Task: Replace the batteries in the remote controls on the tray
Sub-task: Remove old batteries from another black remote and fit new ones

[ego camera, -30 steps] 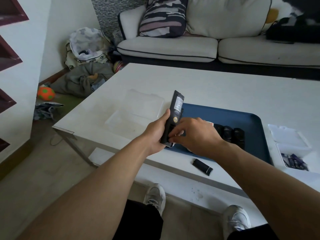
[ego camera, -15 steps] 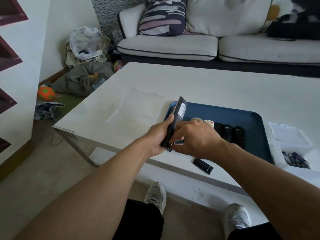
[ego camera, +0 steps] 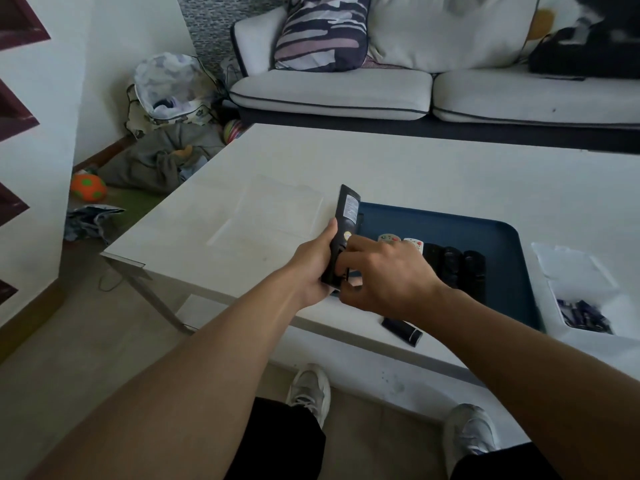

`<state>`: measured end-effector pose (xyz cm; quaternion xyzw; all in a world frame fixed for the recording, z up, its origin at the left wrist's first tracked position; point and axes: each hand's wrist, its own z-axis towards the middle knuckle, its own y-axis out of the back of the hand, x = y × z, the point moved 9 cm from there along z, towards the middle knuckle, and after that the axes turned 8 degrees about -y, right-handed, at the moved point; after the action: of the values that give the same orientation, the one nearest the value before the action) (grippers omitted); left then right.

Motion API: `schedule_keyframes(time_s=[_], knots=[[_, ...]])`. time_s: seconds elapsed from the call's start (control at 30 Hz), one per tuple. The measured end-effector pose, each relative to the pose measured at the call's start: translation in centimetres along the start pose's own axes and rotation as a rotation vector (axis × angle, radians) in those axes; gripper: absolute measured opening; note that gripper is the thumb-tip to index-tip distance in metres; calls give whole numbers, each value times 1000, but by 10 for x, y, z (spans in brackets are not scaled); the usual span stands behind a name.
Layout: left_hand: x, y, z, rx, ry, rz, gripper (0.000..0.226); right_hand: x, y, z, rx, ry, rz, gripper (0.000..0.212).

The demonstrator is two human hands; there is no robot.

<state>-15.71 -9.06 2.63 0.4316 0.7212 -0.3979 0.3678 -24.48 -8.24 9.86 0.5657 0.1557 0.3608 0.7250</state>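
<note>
L hand (ego camera: 313,268) grips black remote (ego camera: 341,237) upright, back facing cam; R hand (ego camera: 384,275) fingers curled into its battery bay, over near-left tray (ego camera: 498,233) corner.

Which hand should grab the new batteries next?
Probably the right hand. The battery box lies on its side of the table, past the blue tray. The left hand grips the black remote and is busy holding it up.

Your black remote (ego camera: 343,233) stands tilted at the blue tray's (ego camera: 498,237) near-left corner, back side up with its white label showing and battery bay open. On the tray lie two light remotes (ego camera: 401,241) and three black remotes (ego camera: 455,268) side by side.
</note>
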Motion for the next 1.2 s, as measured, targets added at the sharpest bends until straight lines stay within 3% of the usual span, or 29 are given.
schedule_keyframes(time_s=[0.2, 0.4, 0.57, 0.63, 0.73, 0.83, 0.97, 1.1, 1.2], knots=[[6, 3, -1, 20, 40, 34, 41, 4, -5, 0, 67, 88, -14, 28], [13, 2, -2, 112, 93, 71, 51, 9, -7, 2, 288, 181, -27, 19], [13, -3, -5, 174, 91, 95, 51, 8, -8, 9, 289, 155, 15, 20], [11, 0, -2, 164, 68, 66, 48, 1, -4, 14, 296, 56, 154, 18], [5, 7, 3, 92, 26, -3, 48, -18, 14, 20, 234, -174, 589, 10], [-4, 21, 11, -34, -30, -125, 54, -46, 7, 19, 268, -528, 1104, 11], [-16, 48, 16, -211, -121, -256, 43, -71, -45, 3, 400, -1053, 1668, 17], [-19, 84, 20, -368, -166, -302, 50, -58, -70, 2, 486, -1220, 1927, 23], [-20, 107, 23, -433, -185, -332, 49, -37, -77, 5, 550, -1243, 1908, 18]])
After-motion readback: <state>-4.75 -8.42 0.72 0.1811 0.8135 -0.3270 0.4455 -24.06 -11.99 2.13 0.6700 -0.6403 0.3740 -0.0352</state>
